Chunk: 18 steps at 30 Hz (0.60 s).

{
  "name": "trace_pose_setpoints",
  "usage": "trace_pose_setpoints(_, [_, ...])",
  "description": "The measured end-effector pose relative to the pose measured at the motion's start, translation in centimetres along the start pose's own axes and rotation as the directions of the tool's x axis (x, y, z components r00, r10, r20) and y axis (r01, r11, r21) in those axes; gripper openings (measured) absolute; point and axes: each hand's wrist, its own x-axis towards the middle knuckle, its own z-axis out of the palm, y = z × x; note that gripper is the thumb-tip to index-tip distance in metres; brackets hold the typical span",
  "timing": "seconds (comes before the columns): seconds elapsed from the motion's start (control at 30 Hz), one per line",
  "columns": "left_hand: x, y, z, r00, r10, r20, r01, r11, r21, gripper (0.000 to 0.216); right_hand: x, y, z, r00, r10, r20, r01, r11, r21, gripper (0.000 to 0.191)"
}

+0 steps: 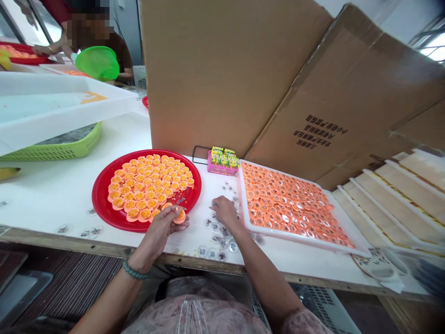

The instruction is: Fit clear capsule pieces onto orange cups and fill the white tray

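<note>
Over the near right rim of a round red tray [104,204], my left hand [160,232] pinches a small round orange plastic piece [180,216] between thumb and fingers. Many similar orange pieces [141,195] with yellow-orange centres cover much of the tray. To its right, my right hand [225,211] is bent down over the table with its fingertips drawn together. A small clear disc may be at those fingertips, but I cannot make it out. Small clear round discs [212,253] with dark prints lie scattered below and around this hand.
A white tray [245,199] of filled orange pieces stands at right. Behind are a pink basket [222,170] with yellow-green packets and tall cardboard [225,79]. Stacked white trays [378,199] stand far right. Left are a green basket [79,147], a white tray [114,103] and a person [121,55].
</note>
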Motion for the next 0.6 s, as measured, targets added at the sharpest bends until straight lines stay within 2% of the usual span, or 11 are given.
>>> trace_pose_setpoints(0.23, [-0.1, -0.4, 0.0, 1.000, -0.004, -0.019, 0.004, 1.000, -0.010, 0.024, -0.2, -0.3, -0.4, 1.000, 0.007, 0.000, -0.007, 0.998, 0.060, 0.016])
trace_pose_setpoints(0.33, [0.0, -0.6, -0.1, 1.000, 0.006, -0.009, -0.006, 1.000, -0.024, 0.027, -0.8, -0.8, -0.6, 0.995, 0.034, -0.092, -0.013, 0.974, 0.226, 0.016])
trace_pose_setpoints(0.4, [0.0, -0.7, -0.1, 0.999, 0.023, 0.024, -0.022, 0.999, -0.031, 0.031, -1.3, -1.4, -0.8, 0.988, 0.094, -0.123, -0.025, 0.882, 0.470, 0.016])
trace_pose_setpoints(0.47, [-0.1, -0.8, 0.0, 0.998, 0.036, 0.058, -0.034, 0.999, -0.035, 0.036, -1.9, -2.4, -1.0, 0.988, 0.138, -0.068, -0.052, 0.714, 0.698, 0.018])
trace_pose_setpoints(0.53, [-0.1, -0.9, 0.0, 0.997, 0.037, 0.069, -0.035, 0.999, -0.036, 0.039, -2.3, -3.4, -1.4, 0.989, 0.149, 0.013, -0.093, 0.539, 0.837, 0.019])
trace_pose_setpoints(0.6, [-0.2, -1.0, 0.0, 0.997, 0.031, 0.065, -0.028, 0.999, -0.034, 0.041, -2.6, -4.4, -1.7, 0.985, 0.159, 0.066, -0.127, 0.411, 0.903, 0.018])
